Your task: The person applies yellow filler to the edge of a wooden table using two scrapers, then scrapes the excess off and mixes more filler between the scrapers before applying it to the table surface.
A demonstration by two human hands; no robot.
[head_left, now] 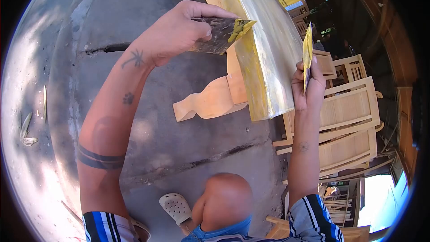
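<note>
My left hand [177, 31] pinches a dark, flat putty scraper [217, 30] between thumb and fingers. Thick yellow paste sits along its far edge, right at the side of a wooden tabletop [277, 69]. In my right hand [309, 80], a second flat scraper [307, 51] coated in yellow paste is seen nearly edge-on, beside the tabletop's other long side. Yellow smears and whitish streaks cover the top and its edge. Below the top, a shaped, unpainted wooden leg [208, 98] shows.
Several pale wooden chairs [349, 107] stand stacked on the right. Concrete paving [148, 130] with cracks lies underneath. My knee [228, 201] and a beige clog [175, 207] are at the bottom. A yellow item [290, 0] rests among furniture at the top right.
</note>
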